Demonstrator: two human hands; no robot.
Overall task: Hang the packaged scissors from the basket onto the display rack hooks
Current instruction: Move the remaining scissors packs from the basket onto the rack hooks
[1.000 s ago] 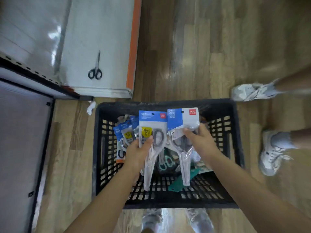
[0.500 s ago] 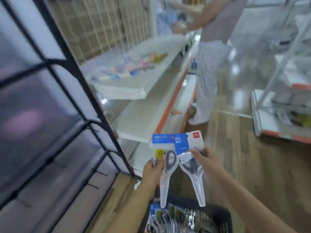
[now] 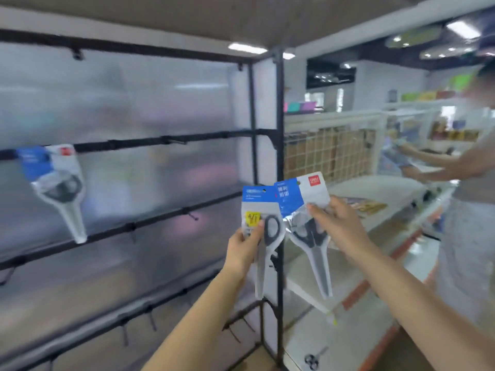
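**Two scissor packs held up beside the rack**

A clear plastic pack of black-handled scissors with a blue header card and a yellow sticker (image 3: 261, 231) is pinched in the left hand (image 3: 245, 246), thumb on its front over the sticker, blades pointing down. Just beside it, with the header cards overlapping, a second clear pack of dark-handled scissors with a blue-and-white header and red logo (image 3: 305, 210) is pinched by the right hand (image 3: 338, 227), thumb tip on the front below the header. Both packs hang in the air in front of the black upright post (image 3: 280, 156) at the right edge of the black metal display rack with frosted translucent back panels (image 3: 134, 103).

Well apart to the left, a third blue-headed scissor pack (image 3: 57, 183) already hangs from the rack's middle crossbar, tilted. Bare black hooks (image 3: 191, 216) stick out from the lower bars. To the right stand white shelves (image 3: 375, 188), with a loose pair of scissors (image 3: 312, 361) lying on the lowest one. Another person (image 3: 466, 210) stands at far right, arms reaching toward the shelves.
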